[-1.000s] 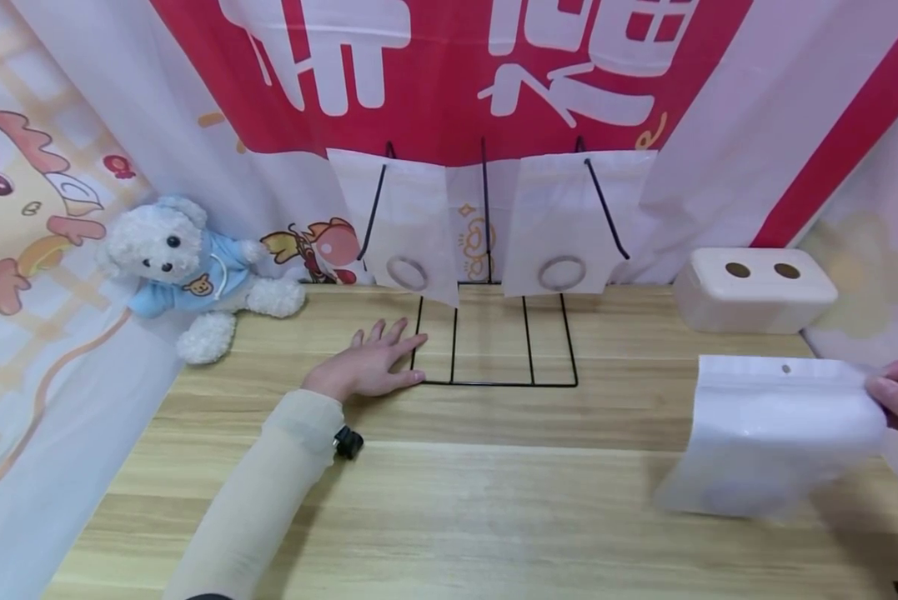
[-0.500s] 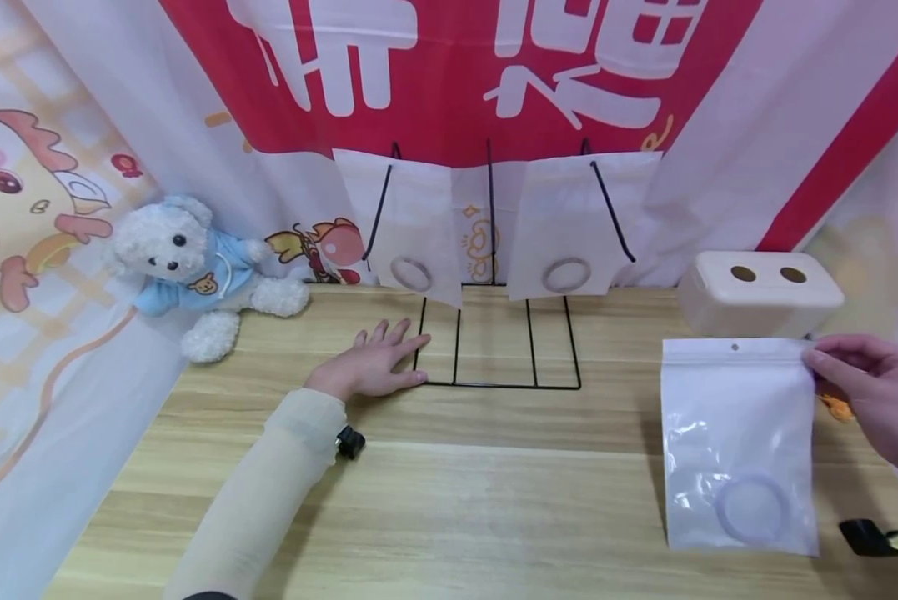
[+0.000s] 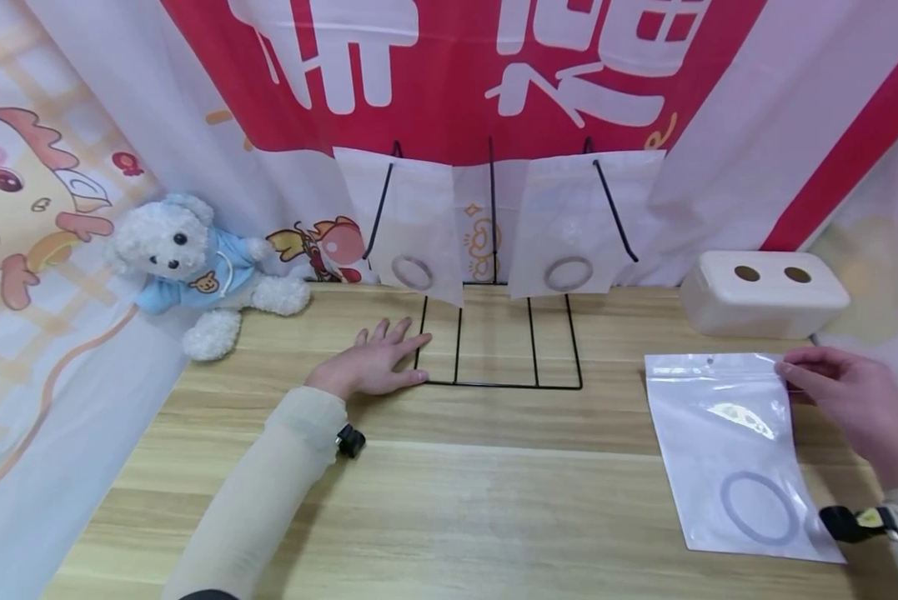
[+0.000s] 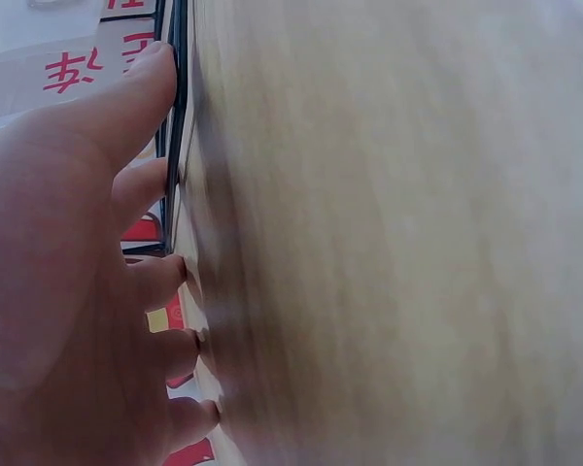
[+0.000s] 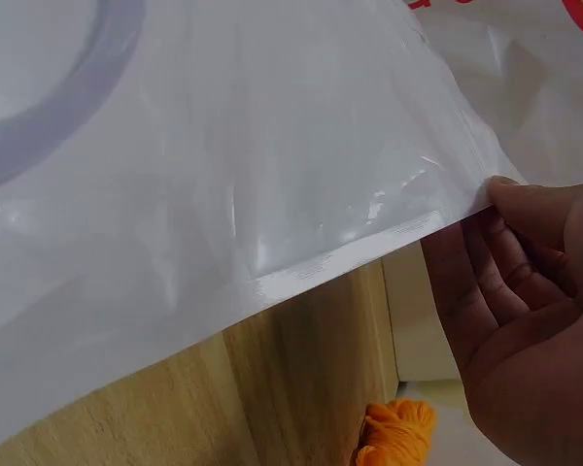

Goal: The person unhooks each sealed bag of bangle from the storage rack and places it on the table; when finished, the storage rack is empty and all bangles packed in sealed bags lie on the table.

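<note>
Bag pinched by the right hand has moved left, I see; the left hand stays spread, touching the rack.

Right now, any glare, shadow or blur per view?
Head: bright glare patch on the held bag. Left wrist: tabletop blurred, grain smeared, dark shadow beside the left hand. Right wrist: white glare strip along the bag's edge.
</note>
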Motion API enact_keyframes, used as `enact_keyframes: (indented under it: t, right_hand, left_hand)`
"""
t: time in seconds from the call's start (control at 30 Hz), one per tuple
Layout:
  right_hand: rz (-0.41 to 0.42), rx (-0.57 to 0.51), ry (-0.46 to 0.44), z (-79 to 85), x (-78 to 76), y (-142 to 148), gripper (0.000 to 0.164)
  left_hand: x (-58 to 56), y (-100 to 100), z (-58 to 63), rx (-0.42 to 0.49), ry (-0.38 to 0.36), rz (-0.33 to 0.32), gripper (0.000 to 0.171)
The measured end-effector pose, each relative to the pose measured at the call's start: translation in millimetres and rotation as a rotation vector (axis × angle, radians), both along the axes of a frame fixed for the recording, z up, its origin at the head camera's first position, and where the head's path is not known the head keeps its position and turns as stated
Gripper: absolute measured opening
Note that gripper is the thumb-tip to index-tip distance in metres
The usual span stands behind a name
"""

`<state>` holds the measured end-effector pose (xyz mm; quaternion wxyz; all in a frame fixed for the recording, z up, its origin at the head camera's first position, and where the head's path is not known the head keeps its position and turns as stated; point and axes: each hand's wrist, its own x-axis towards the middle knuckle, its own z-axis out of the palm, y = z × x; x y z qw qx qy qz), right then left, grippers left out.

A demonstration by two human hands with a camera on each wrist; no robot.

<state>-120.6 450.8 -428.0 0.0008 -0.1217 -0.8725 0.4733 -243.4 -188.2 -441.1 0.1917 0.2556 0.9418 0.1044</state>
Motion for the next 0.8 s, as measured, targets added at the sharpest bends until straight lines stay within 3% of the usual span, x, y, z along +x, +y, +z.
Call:
enact_keyframes:
  t: [0.1, 0.17, 0.33, 0.5, 0.8]
  right_hand:
    - [-0.024, 0.132, -0.088, -3.0, -4.6, 1, 0.038]
    - [-0.032, 0.180, -0.112, -5.7, -7.5, 3, 0.042]
    - [-0.060, 0.223, -0.132, -16.3, -12.9, 7, 0.039]
    - [-0.114, 0.254, -0.234, -26.4, -17.5, 10, 0.041]
    - [-0.085, 0.304, -0.259, -32.7, -25.1, 9, 0.038]
  left_hand:
    - [0.0, 0, -1.3, -0.002, 0.002, -0.002, 0.077]
    - [0.1, 0, -1.9, -0.003, 0.004, -0.003, 0.077]
    - [0.4, 0, -2.4, -0.002, 0.003, -0.003, 0.077]
    - [1.1, -1, -1.2, -0.005, -0.003, -0.003, 0.077]
    - [-0.4, 0, 0.8, -0.009, 0.005, -0.010, 0.077]
